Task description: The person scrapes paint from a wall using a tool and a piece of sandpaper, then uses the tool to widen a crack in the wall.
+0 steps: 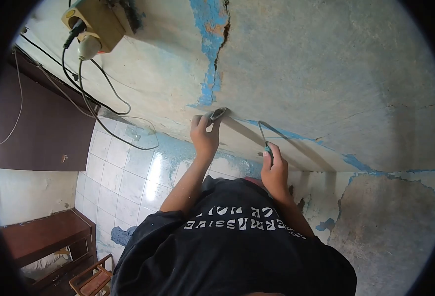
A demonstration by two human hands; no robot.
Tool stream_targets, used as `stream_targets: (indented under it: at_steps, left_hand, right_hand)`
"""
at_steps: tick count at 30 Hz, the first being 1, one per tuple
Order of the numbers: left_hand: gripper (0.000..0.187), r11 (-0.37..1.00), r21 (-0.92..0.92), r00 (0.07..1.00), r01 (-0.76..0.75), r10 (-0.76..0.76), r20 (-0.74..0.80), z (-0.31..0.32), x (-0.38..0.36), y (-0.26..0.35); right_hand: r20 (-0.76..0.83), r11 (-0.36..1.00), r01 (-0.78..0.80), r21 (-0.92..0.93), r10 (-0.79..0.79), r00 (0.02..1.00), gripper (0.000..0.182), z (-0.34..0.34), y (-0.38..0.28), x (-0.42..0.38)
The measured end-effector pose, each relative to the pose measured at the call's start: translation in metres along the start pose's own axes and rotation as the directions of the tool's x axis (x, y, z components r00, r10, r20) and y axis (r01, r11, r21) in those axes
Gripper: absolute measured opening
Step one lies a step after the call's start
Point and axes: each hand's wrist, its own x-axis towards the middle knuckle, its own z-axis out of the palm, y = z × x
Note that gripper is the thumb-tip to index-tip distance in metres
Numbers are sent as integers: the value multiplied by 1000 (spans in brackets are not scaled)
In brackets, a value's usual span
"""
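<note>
From my remote feed: both bare hands were up at the wall (296,64), near mid-view. Left hand (205,140) sat just left of center, forearm in from 7 o'clock. Its fingers gripped a small grey piece (219,114), slightly out toward 12, at the wall surface. Couldn't tell what the piece was.

Right hand (275,171) was near 4 o'clock, clenched around the teal handle (268,148) of a thin tool (262,132). Tool ran up from the fist, far end toward 2, by a blue paint line (286,133). Couldn't confirm tip contact from this angle. The grey piece and the tool were apart, piece to the left.

Wall was patchy. Strip of blue paint (208,54) came down from 12, dark crack (222,44) along its right side. More blue showed round at 3 to 4.

At 10 to 11 I had a socket block (103,27) with two plugs in and cables (110,132) looping down toward the tiled floor (123,172) around 8 to 9. Dark cabinet (39,123) at 9 to 10, brown furniture (44,232) at 8, crumpled blue-grey cloth (122,236) and wooden chair (93,278) at 7 to 8. Black shirt (237,251) filled 6.
</note>
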Motion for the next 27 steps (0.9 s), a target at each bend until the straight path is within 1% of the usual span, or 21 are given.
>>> stream_targets:
  at_steps: [2, 4, 6, 7, 8, 9, 10, 12, 14, 16, 17, 18, 20, 21, 22, 24, 25, 27]
  left_hand:
    - [32, 1000, -1, 1000, -5, 5, 1, 0, -2, -1]
    - [32, 999, -4, 999, -32, 32, -8, -2, -1, -1]
    - [30, 999, -45, 1000, -1, 1, -2, -1, 1, 1]
    - [30, 999, -53, 1000, -10, 10, 1, -1, 3, 2]
    - [30, 1000, -29, 1000, 4, -3, 12, -2, 2, 3]
    - [29, 1000, -4, 1000, 23, -23, 21, -2, 0, 5]
    - [29, 999, -5, 999, 32, -32, 25, -1, -2, 6]
    - [29, 1000, -22, 1000, 10, -11, -19, 0, -2, 5]
    - [30, 1000, -13, 999, -12, 11, -40, 0, -2, 0]
    - [29, 1000, 13, 1000, 2, -2, -15, -2, -1, 6]
    - [29, 1000, 4, 1000, 20, -20, -4, -1, -2, 4]
    - [29, 1000, -1, 1000, 20, -20, -5, 0, -4, 5]
    - [28, 1000, 13, 1000, 28, -28, -8, 0, -3, 4]
    - [28, 1000, 16, 1000, 20, -19, -9, -1, -1, 4]
    - [27, 1000, 6, 1000, 24, -24, -3, -2, -1, 5]
    - [27, 999, 1, 999, 37, -37, -14, -1, 2, 5]
    - [27, 999, -30, 999, 19, -20, -32, 0, 1, 4]
    - [28, 998, -63, 999, -5, 2, -43, 3, 1, 2]
  right_hand:
    - [5, 999, -33, -9, 33, 999, 29, -10, -1, -1]
    - [63, 988, -127, 90, 122, 991, 29, -26, -3, 8]
    - [36, 990, -108, 86, 106, 994, 30, -22, -3, 10]
    - [33, 993, -100, 62, 98, 995, 30, -18, -5, 11]
    - [36, 995, -97, 33, 96, 995, 30, -15, -3, 8]
    - [3, 999, -31, 43, 31, 1000, 31, -12, 2, 8]
    - [9, 999, -36, 36, 36, 999, 31, -13, 7, 8]
    - [-6, 997, -48, 55, 48, 999, 31, -14, 11, 3]
    - [5, 998, -32, 55, 32, 999, 31, -14, 12, 4]
    - [14, 999, 5, 35, -6, 1000, 31, -18, 8, 14]
    - [96, 998, -48, 31, 45, 994, 31, -14, 3, 19]
    - [94, 999, -46, 27, 43, 995, 31, -10, 4, 20]
    - [66, 997, 65, 28, -67, 996, 30, -1, 7, 21]
    - [106, 997, -68, 22, 66, 992, 28, -11, 0, 17]
    - [105, 997, -65, 29, 61, 993, 28, -16, 3, 11]
    - [-6, 999, -35, 37, 35, 999, 28, -25, 7, 8]
    - [2, 999, -33, 37, 32, 999, 28, -22, 6, 8]
    - [-13, 999, 31, 24, -31, 999, 28, -11, 0, 7]
